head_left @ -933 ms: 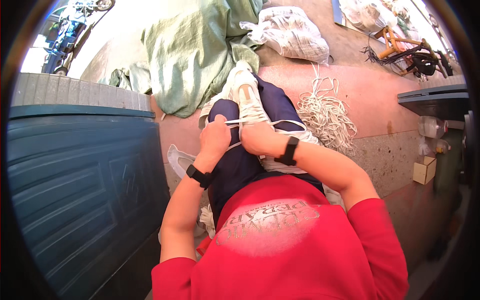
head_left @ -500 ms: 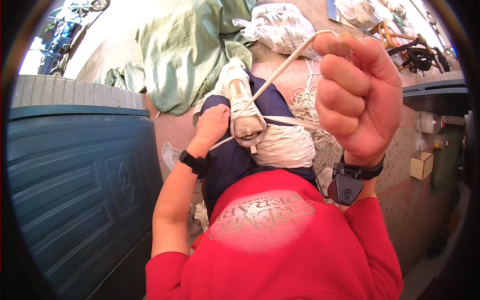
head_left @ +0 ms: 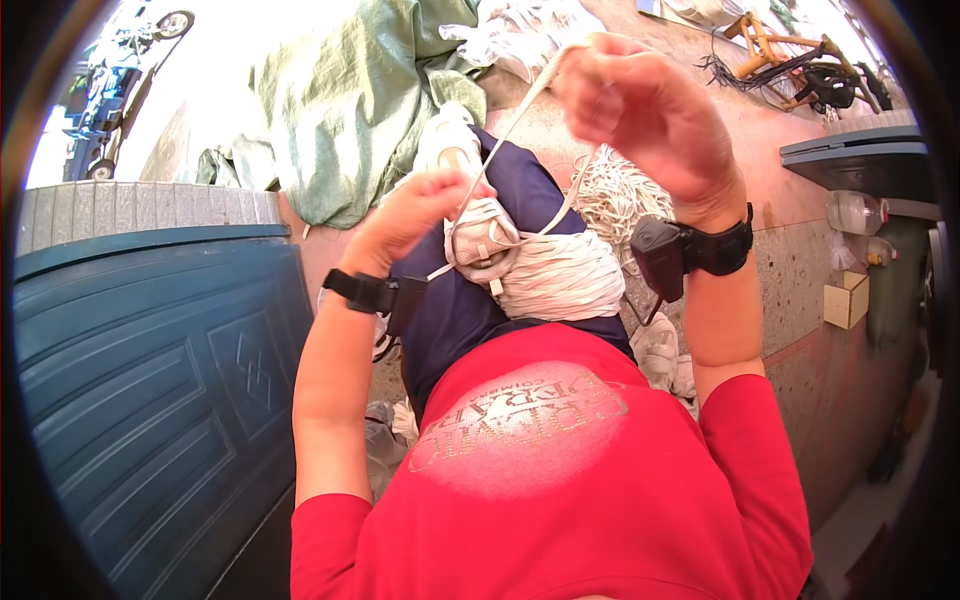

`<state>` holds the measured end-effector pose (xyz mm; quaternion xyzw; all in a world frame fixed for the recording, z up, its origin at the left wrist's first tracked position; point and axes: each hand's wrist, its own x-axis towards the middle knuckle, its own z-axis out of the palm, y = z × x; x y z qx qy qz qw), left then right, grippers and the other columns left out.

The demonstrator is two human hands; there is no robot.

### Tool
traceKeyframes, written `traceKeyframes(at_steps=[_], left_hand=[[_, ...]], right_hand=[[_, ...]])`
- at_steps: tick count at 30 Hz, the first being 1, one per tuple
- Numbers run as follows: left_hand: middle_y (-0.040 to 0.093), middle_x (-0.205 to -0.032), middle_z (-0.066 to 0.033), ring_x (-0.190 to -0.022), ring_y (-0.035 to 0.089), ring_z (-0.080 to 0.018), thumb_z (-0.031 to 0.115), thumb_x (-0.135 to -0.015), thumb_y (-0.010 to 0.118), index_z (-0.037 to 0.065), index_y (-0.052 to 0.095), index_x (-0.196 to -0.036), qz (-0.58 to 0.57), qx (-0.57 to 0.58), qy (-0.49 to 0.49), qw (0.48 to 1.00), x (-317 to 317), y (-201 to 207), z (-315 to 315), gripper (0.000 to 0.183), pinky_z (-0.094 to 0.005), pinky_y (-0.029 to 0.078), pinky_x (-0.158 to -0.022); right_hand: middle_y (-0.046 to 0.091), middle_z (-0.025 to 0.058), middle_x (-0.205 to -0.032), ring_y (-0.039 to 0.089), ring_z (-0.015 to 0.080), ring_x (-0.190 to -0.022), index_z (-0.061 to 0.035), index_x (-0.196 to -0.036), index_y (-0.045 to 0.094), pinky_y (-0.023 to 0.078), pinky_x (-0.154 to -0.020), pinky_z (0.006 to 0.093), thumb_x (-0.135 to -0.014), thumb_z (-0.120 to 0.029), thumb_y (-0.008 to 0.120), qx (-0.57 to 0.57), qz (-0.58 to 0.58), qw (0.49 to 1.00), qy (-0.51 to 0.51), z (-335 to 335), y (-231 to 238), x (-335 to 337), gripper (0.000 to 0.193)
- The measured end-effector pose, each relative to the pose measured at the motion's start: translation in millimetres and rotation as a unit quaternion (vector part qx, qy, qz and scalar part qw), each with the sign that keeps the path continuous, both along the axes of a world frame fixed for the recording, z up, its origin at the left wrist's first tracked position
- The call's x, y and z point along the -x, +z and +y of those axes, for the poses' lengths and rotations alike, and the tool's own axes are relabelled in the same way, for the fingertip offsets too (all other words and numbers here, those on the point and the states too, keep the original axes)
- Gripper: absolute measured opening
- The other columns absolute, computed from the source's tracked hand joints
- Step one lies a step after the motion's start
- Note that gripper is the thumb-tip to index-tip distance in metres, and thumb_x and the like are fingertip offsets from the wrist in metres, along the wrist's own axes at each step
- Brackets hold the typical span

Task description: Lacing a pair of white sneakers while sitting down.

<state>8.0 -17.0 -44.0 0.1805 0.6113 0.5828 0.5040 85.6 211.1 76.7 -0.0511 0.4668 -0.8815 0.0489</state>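
Note:
A light beige shoe [head_left: 485, 238] lies on my lap, its toe toward me. From it a pale shoelace [head_left: 517, 122] stretches up to my right hand [head_left: 650, 120], which is raised at the upper right with its blurred fingers curled around the lace. Another stretch of lace hangs from that hand back to the shoe. My left hand [head_left: 415, 215] is at the shoe's left side, thumb and fingertips pinched at the lace. Against the shoe's right side, a thick bundle of off-white laces [head_left: 562, 275] rests on my lap.
A loose heap of laces [head_left: 620, 195] lies on the floor beyond my right knee. More pale shoes [head_left: 657, 352] sit by my right hip. Ahead are a green cloth [head_left: 330, 110] and a white plastic bag [head_left: 520, 35]. A blue panelled door [head_left: 150, 390] stands at left.
My right hand has swung left and farther away, carrying the lace. My left hand has risen from beside the shoe to the lace. The shoe has tipped slightly and shifted toward the left.

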Motion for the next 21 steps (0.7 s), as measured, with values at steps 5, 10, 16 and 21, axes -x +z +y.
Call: traceKeyframes(at_steps=[5, 10, 16, 21], left_hand=[[0.058, -0.103, -0.0011, -0.090, 0.050, -0.0065, 0.021, -0.085, 0.057, 0.006, 0.056, -0.105, -0.003, 0.022, 0.166, 0.986, 27.6, -7.4, -7.9, 0.025, -0.0234, 0.040, -0.072], [0.054, -0.112, -0.0035, -0.102, 0.048, -0.0121, 0.013, -0.075, 0.066, 0.001, 0.054, -0.112, 0.015, -0.173, -0.101, 0.980, 0.0, 36.2, 39.1, 0.041, -0.0268, 0.041, -0.084], [0.060, -0.076, -0.0047, -0.074, 0.057, -0.0131, 0.014, -0.082, 0.057, 0.001, 0.062, -0.083, -0.009, -0.143, 0.097, 0.985, 17.6, 11.7, 22.4, 0.013, -0.0272, 0.044, -0.073], [0.054, -0.071, -0.0081, -0.072, 0.052, -0.0199, 0.013, -0.090, 0.046, 0.000, 0.053, -0.087, -0.231, -0.196, 0.496, 0.814, 97.1, -9.0, -128.3, 0.014, -0.0360, 0.043, -0.079]], right_hand=[[0.028, -0.0040, -0.063, 0.025, 0.0065, -0.053, -0.0092, -0.071, 0.036, 0.023, -0.045, 0.0197, -0.086, -0.017, 0.043, 0.084, -0.012, 0.990, 0.111, 17.9, -3.9, 4.8, 0.018], [0.024, -0.0069, -0.053, 0.024, 0.0043, -0.047, -0.0129, -0.052, 0.033, 0.020, -0.043, 0.0219, -0.083, -0.021, 0.051, 0.035, -0.029, 0.969, 0.242, -26.5, 18.8, 23.0, 0.037], [0.059, 0.0119, -0.087, 0.054, 0.0165, -0.079, 0.0024, -0.083, 0.055, 0.039, -0.068, 0.0247, -0.083, -0.017, 0.048, -0.112, 0.046, 0.993, -0.006, -4.1, 4.9, 11.8, 0.020], [0.053, 0.0071, -0.075, 0.051, 0.0190, -0.069, -0.0024, -0.078, 0.054, 0.041, -0.071, 0.0328, -0.086, -0.021, 0.043, 0.213, -0.095, 0.966, -0.114, 97.5, -90.3, 4.7, 0.023]])
